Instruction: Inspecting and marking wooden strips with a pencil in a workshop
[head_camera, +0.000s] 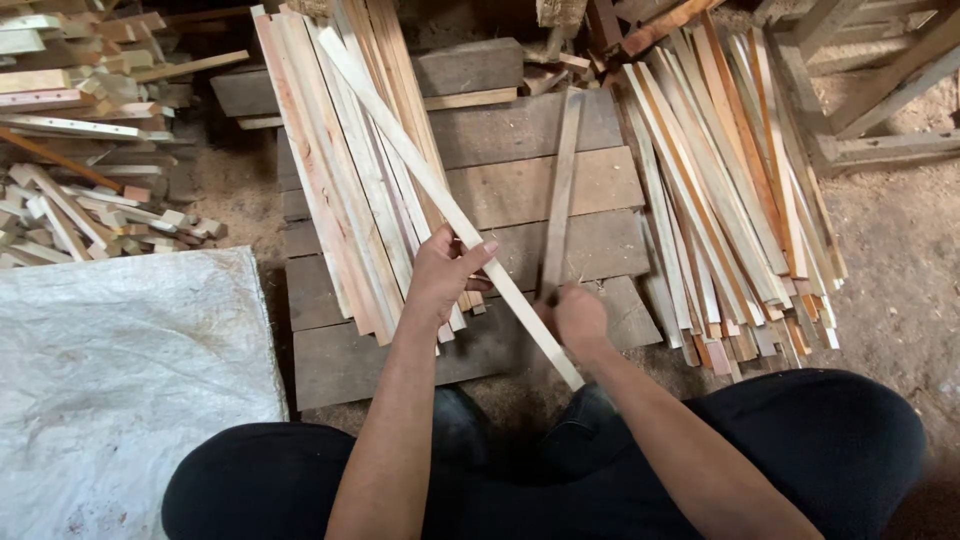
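Observation:
My left hand (445, 272) grips a long pale wooden slat (420, 165) near its middle; the slat runs diagonally from the upper left down to my knees. My right hand (572, 316) is blurred and closed around the slat's lower part, next to a darker slat (560, 190) lying upright on the boards. Whether something else is in that hand cannot be made out. A pile of pale slats (345, 160) lies under the held slat at the left. A second pile of slats (730, 200) fans out at the right.
Dark wide planks (530, 190) form the surface under the piles. A white sheet (120, 370) covers the lower left. Short wood offcuts (70, 120) are heaped at the upper left. A wooden frame (870, 90) stands at the upper right on a sawdust floor (900, 270).

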